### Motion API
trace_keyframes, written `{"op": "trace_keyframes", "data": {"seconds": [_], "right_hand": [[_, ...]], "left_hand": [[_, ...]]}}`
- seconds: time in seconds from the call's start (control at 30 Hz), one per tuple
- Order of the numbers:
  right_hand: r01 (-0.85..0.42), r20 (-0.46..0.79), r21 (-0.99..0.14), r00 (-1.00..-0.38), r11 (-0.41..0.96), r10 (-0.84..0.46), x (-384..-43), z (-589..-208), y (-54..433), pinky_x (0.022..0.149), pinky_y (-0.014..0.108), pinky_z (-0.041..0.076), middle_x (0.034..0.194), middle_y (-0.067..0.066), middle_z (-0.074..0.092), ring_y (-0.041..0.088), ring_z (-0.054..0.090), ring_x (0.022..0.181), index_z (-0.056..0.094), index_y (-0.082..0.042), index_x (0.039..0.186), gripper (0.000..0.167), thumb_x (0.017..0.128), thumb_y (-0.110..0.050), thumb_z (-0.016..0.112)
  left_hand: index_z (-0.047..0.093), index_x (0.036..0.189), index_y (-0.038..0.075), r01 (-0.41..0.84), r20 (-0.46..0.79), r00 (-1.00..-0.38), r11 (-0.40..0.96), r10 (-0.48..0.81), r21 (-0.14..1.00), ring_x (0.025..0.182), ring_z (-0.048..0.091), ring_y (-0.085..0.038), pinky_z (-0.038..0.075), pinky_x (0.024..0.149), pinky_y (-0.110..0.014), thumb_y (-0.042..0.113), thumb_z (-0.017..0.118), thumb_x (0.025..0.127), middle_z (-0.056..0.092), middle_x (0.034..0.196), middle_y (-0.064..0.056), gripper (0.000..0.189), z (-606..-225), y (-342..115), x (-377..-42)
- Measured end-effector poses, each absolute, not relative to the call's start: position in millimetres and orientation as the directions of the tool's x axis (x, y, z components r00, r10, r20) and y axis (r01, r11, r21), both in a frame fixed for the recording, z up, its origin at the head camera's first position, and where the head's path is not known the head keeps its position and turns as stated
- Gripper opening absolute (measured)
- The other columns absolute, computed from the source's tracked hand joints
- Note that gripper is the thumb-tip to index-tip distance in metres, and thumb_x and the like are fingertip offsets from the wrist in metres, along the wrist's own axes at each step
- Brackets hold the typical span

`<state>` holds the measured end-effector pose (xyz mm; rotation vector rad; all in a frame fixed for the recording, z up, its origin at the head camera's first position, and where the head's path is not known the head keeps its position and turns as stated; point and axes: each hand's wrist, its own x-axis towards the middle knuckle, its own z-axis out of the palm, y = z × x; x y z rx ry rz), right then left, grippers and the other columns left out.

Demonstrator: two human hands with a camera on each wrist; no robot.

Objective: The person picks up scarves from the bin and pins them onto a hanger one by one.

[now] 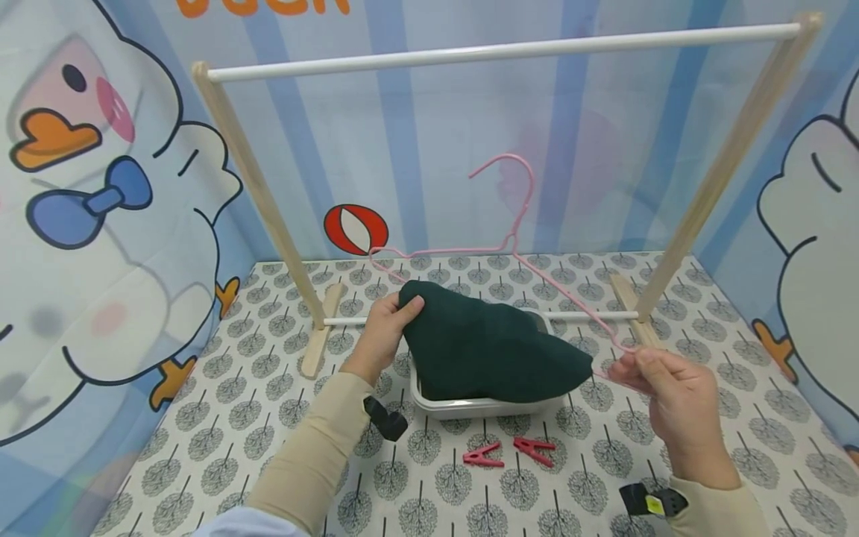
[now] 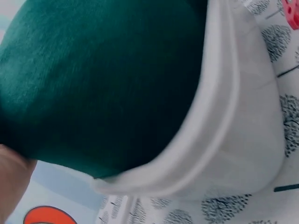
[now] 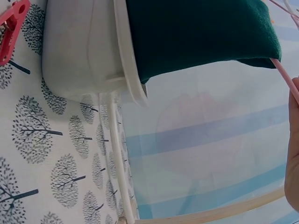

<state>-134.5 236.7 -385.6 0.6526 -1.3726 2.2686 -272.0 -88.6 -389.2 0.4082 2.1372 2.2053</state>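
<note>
A dark green cloth (image 1: pixel 483 350) drapes over the lower bar of a pink hanger (image 1: pixel 557 283), whose hook points up. My left hand (image 1: pixel 382 328) pinches the cloth's upper left corner, thumb in front. At the hanger's right end, my right hand (image 1: pixel 678 395) grips the pink wire between thumb and fingers. Below the cloth stands a white basin (image 1: pixel 463 409), its rim partly covered by the fabric. In the right wrist view, the pink bar comes out of the cloth's edge (image 3: pixel 266 51) beside my right hand (image 3: pixel 293 154).
Two red clothespins (image 1: pixel 483 455) lie on the tree-print tablecloth (image 1: pixel 416 477) before the basin. Behind it stands a wooden rack (image 1: pixel 258 194) with a white top rail (image 1: pixel 496 52) and a low white crossbar (image 1: pixel 590 316). Cartoon-print curtains surround the table.
</note>
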Motion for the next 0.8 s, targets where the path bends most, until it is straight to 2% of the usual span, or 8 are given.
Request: {"op": "trace_keyframes", "data": {"seconds": [0.2, 0.4, 0.57, 0.7, 0.8], "right_hand": [[-0.554, 0.541, -0.757, -0.829, -0.346, 0.143, -131, -388, 237, 0.069, 0.029, 0.055, 0.080, 0.012, 0.071, 0.017, 0.070, 0.074, 0.068, 0.008, 0.088, 0.031, 0.092, 0.015, 0.039], [-0.573, 0.566, -0.783, -0.818, -0.243, 0.107, -130, -391, 240, 0.070, 0.026, 0.055, 0.083, 0.007, 0.072, 0.014, 0.070, 0.076, 0.068, 0.008, 0.090, 0.029, 0.091, 0.017, 0.040], [-0.521, 0.497, -0.835, -0.852, -0.178, 0.163, -126, -390, 245, 0.071, 0.023, 0.055, 0.079, 0.004, 0.072, 0.011, 0.069, 0.074, 0.070, 0.000, 0.087, 0.030, 0.094, 0.009, 0.042], [-0.542, 0.520, -0.810, -0.841, -0.223, 0.151, -125, -386, 248, 0.073, 0.024, 0.054, 0.081, 0.006, 0.072, 0.013, 0.069, 0.075, 0.069, 0.004, 0.089, 0.029, 0.094, 0.010, 0.040], [-0.569, 0.555, -0.793, -0.822, -0.220, 0.126, -125, -383, 249, 0.075, 0.024, 0.053, 0.083, 0.006, 0.072, 0.012, 0.069, 0.078, 0.068, 0.005, 0.090, 0.028, 0.094, 0.010, 0.040]], "left_hand": [[0.060, 0.079, 0.011, 0.175, 0.178, -0.965, -0.033, 0.193, 0.984, 0.085, 0.058, -0.013, 0.048, 0.081, -0.033, 0.014, 0.055, 0.094, 0.060, 0.080, 0.002, 0.017, -372, -86, -268], [0.061, 0.086, 0.002, 0.172, 0.164, -0.974, 0.035, 0.156, 0.985, 0.074, 0.059, -0.013, 0.049, 0.068, -0.030, 0.018, 0.055, 0.094, 0.060, 0.077, 0.001, 0.019, -352, -82, -268], [0.061, 0.099, -0.001, 0.082, 0.075, -0.995, 0.107, 0.067, 0.991, 0.076, 0.058, -0.013, 0.048, 0.068, -0.029, 0.022, 0.055, 0.095, 0.059, 0.086, -0.004, 0.024, -345, -83, -271], [0.060, 0.107, 0.001, 0.025, 0.022, -1.000, 0.164, 0.020, 0.986, 0.086, 0.058, -0.020, 0.048, 0.075, -0.034, 0.023, 0.055, 0.095, 0.059, 0.101, -0.012, 0.026, -343, -86, -271], [0.058, 0.112, 0.002, 0.030, 0.026, -0.999, 0.214, 0.023, 0.976, 0.096, 0.056, -0.027, 0.048, 0.082, -0.040, 0.024, 0.055, 0.094, 0.057, 0.111, -0.016, 0.029, -342, -88, -270]]}}
